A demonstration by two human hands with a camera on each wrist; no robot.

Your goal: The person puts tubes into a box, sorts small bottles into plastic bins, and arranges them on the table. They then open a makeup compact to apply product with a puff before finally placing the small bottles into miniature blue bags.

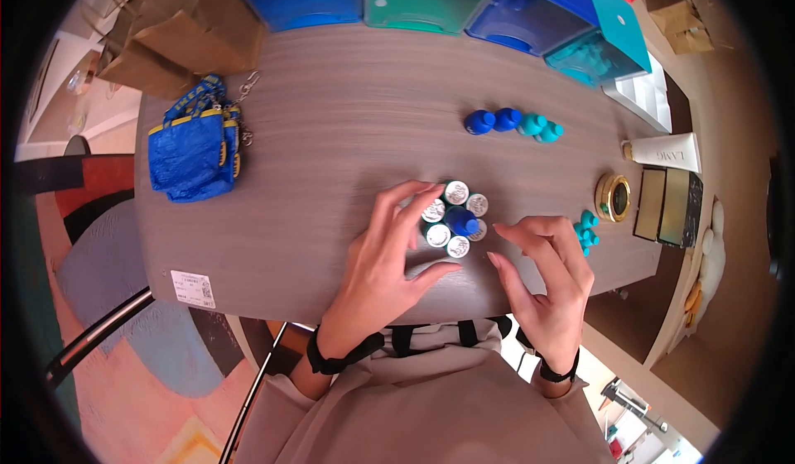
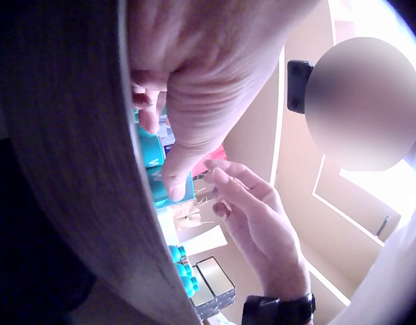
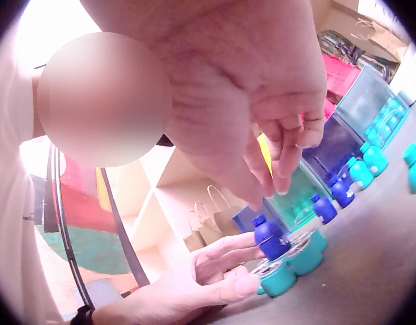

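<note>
Round turquoise containers [image 3: 278, 279] with pale, printed silver tops [image 1: 457, 192] stand in a tight ring. On top of them, near the middle, stands a small blue bottle [image 1: 462, 221], cap up. My left hand [image 1: 387, 257] curves around the ring's left side, fingertips at the far-left tops and thumb stretched along the near side. To the right, my right hand [image 1: 551, 278] hovers with thumb and fingers apart and nothing between them. From the right wrist, its fingertips [image 3: 282, 183] show above the blue bottle's cap.
Two blue bottles [image 1: 493, 120] and two turquoise bottles [image 1: 541, 127] form a row farther back. More small turquoise bottles [image 1: 587, 234] stand at the right, near a gold-rimmed jar [image 1: 614, 197] and a white tube [image 1: 665, 151]. Coloured bins [image 1: 435, 0] line the back; a blue bag [image 1: 192, 151] lies left.
</note>
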